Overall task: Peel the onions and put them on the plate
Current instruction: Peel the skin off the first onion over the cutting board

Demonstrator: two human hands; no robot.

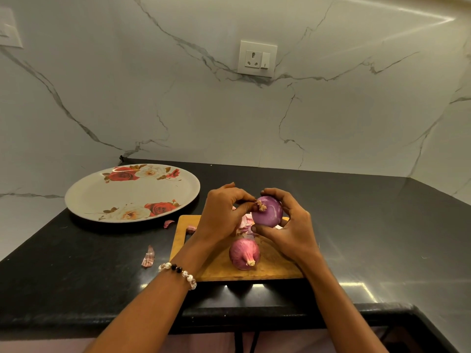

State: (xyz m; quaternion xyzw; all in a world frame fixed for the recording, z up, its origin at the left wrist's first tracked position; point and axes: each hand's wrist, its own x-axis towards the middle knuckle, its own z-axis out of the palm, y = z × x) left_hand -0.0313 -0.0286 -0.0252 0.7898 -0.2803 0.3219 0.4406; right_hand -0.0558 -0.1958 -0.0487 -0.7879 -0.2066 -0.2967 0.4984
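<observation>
The far side of the peeled onion is hidden by the right hand, and the left hand covers most of the pile of skins on the board. Whether the left fingertips pinch the root tuft or only touch it is hard to tell; they are curled against it at the onion's left side. The right grip is curled round the onion, thumb under it and fingers over the top, holding it above the board's far end. A second onion, skin on, lies on the board nearer the person, stem toward the camera. The plate, printed with roses, sits on the dark surface to the left of the board, with no onion on it. Loose skin scraps lie on the surface between plate and board. A bead bracelet circles the left wrist. A socket is set in the marble wall.
</observation>
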